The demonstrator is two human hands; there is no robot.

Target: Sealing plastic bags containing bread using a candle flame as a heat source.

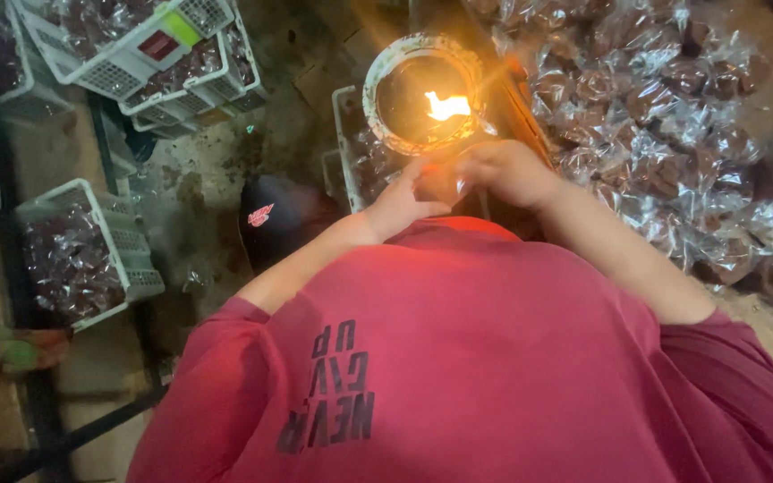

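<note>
Dim concrete floor and white plastic crates (82, 259) surround me as my left hand (402, 201) and right hand (503, 170) pinch a small clear plastic packet (445, 182) together just below the flaming round tin (424, 94), near enough, I think, to scorch my fingers or melt the wrap

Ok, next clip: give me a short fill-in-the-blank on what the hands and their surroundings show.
1. Both hands, left hand and right hand, meet just below a round container holding a small ____.
2. The person's shirt is ____.
3. The pile of packets on the right is wrapped in clear ____.
4. The white crates on the left stand on the ____.

Missing: flame; red; plastic; floor
</note>
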